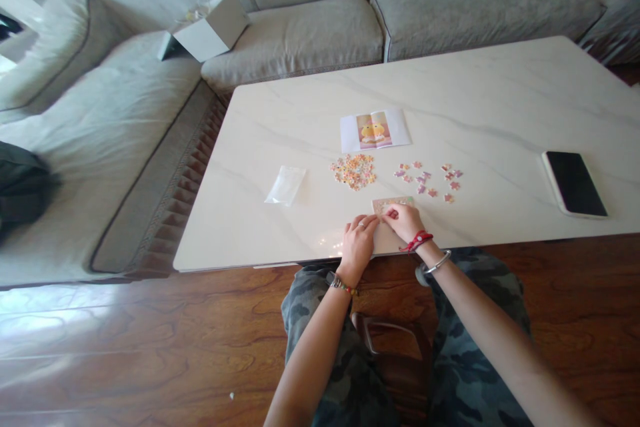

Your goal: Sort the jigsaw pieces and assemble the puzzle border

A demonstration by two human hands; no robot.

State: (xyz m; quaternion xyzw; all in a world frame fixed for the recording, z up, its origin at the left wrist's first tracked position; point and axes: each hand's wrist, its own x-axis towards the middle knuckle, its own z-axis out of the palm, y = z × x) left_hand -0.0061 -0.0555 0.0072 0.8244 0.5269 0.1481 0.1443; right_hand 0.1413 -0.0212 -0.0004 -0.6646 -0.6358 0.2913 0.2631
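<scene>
A small partly joined jigsaw puzzle (393,201) lies near the table's front edge, its lower part hidden by my hands. My left hand (360,239) rests at its lower left corner, fingers stretched out and lying low on the table. With thumb and forefinger pinched together, my right hand (404,221) is over the puzzle's lower edge; whatever is between the fingertips is too small to make out. Behind the puzzle is a heap of loose puzzle pieces (353,171). More pinkish puzzle pieces (433,193) are scattered to the right. A folded picture sheet (375,130) with yellow figures lies farther back.
A clear plastic bag (286,185) lies left of the heap. On the right of the white marbled table (480,107) is a phone (575,183). A grey sofa (300,33) with a white box (213,27) stands beyond. My knees are under the front edge.
</scene>
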